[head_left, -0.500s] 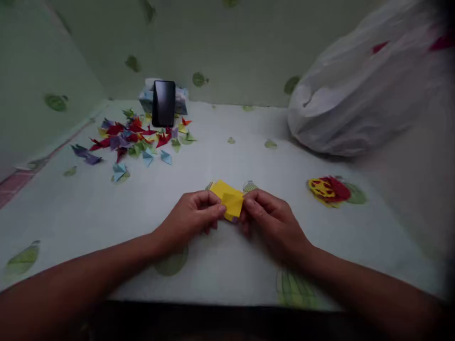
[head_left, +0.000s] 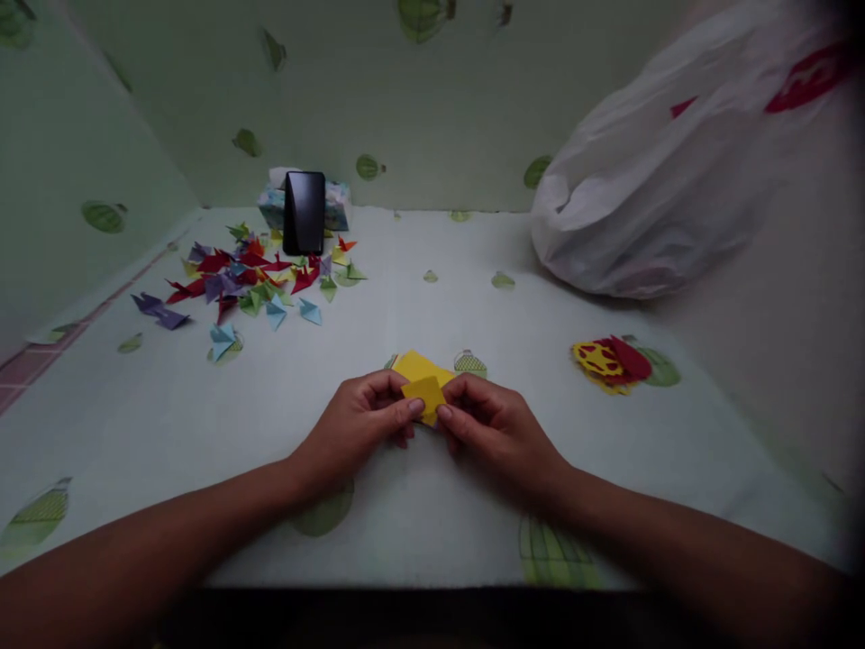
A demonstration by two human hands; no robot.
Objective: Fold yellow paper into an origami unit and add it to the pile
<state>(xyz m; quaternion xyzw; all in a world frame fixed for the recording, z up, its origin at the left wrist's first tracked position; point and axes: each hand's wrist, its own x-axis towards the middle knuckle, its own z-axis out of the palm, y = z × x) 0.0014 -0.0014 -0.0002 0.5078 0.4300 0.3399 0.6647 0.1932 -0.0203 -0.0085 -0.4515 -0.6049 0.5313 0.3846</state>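
Note:
Between my hands is a small folded square of yellow paper (head_left: 425, 393), held just above the table's near middle. My left hand (head_left: 368, 413) pinches its left side, thumb on top. My right hand (head_left: 496, 428) grips the right edge between thumb and fingers. Directly behind and beneath it lies a yellow sheet (head_left: 414, 364), which seems to top a small stack of paper squares; my hands hide much of it. The fingertips under the folded paper are hidden.
Many folded paper cranes (head_left: 253, 275) in several colours lie at the back left. Behind them a black phone (head_left: 304, 214) leans on a tissue box (head_left: 338, 205). A white plastic bag (head_left: 628, 198) stands at the back right. Red and yellow cut-outs (head_left: 612, 361) lie on the right.
My right thumb has come down from the paper's upper right corner to its lower right edge. The folded paper has turned slightly in my fingers. The whole view has shifted a little.

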